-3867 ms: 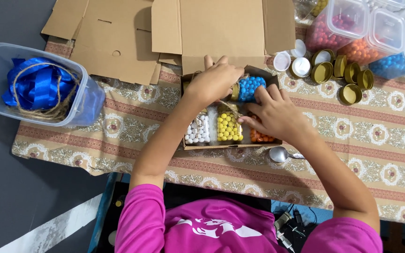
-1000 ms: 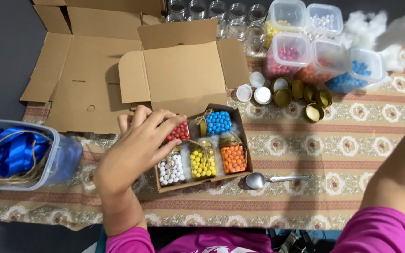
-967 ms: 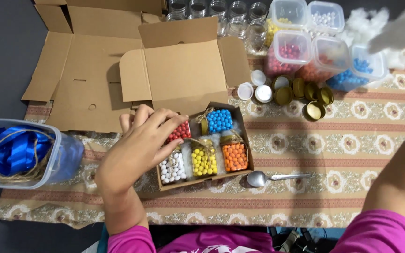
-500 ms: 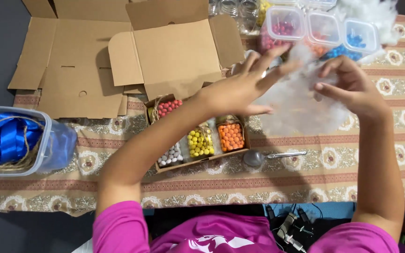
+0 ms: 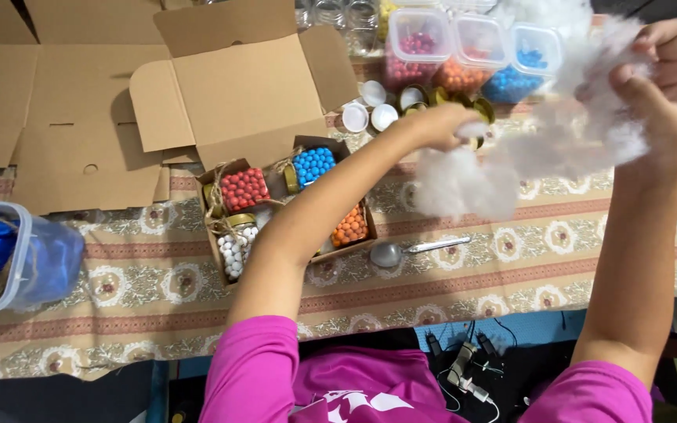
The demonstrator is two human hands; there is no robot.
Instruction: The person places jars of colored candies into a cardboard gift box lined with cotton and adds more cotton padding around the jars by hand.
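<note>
While both hands are raised above the table, a clump of white fluffy stuffing (image 5: 542,141) stretches between them at the right of the scene, over the patterned tablecloth (image 5: 511,258). The left hand (image 5: 440,125) is closed on the lower left end of the stuffing, its fingers pinched into the fibres, and the right hand (image 5: 664,78) is curled around the upper right end, fingers hooked into the fluff, so the mass is pulled thin in the middle. Just beneath the left forearm sits a small cardboard tray (image 5: 284,207) holding jars of red, blue, orange and white beads. A metal spoon (image 5: 417,251) lies on the cloth just right of the tray. Farther off, an open cardboard box (image 5: 237,86) stands with its flaps spread, and white and gold lids (image 5: 385,110) are scattered beside it. Clear plastic containers (image 5: 472,47) of coloured beads line the far edge. At the near left, a clear tub (image 5: 41,258) holds blue ribbon and twine.
</note>
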